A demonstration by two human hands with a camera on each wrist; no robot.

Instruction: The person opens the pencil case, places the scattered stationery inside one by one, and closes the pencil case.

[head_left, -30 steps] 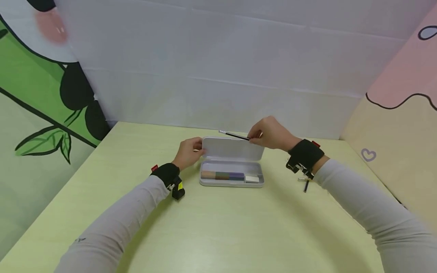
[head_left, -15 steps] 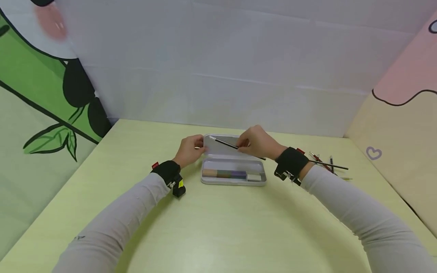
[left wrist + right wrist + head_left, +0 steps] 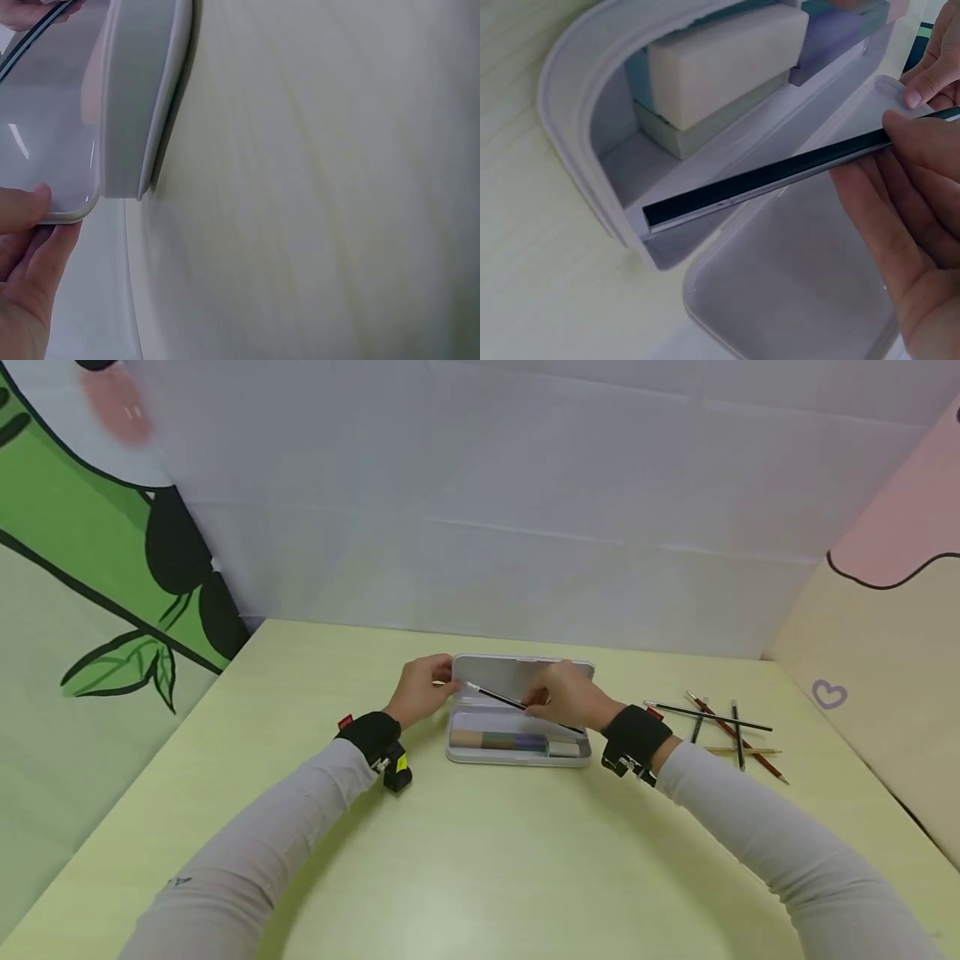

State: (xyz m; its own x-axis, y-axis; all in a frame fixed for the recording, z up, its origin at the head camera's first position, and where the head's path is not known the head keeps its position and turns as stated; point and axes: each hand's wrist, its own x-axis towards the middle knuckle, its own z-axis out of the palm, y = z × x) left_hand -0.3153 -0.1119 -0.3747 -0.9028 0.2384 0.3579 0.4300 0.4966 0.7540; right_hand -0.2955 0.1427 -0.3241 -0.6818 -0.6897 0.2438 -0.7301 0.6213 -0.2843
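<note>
A white pencil case (image 3: 517, 762) lies open on the table, its lid (image 3: 487, 670) raised at the back. With thumb and fingers my left hand (image 3: 422, 692) grips the lid's left edge; the left wrist view shows the thumb on the lid's inner face. My right hand (image 3: 567, 696) pinches a black pencil (image 3: 491, 695) with a pale stripe around its middle, slanting over the case. Its eraser end points left; the flat, unsharpened end (image 3: 649, 217) hangs over the case's right end. Inside the case sit a white eraser (image 3: 727, 64) and a row of coloured blocks (image 3: 498, 741).
To the right of the case, several pencils lie crossed on the table, among them a red pencil (image 3: 768, 766) and a yellow pencil (image 3: 757, 751). A pale sheet (image 3: 525, 568) hangs behind the table (image 3: 450, 860), with painted panels at both sides.
My right hand has come down and left with the pencil, from above the lid to just over the case. The left hand still holds the lid. The crossed pencils have come into view.
</note>
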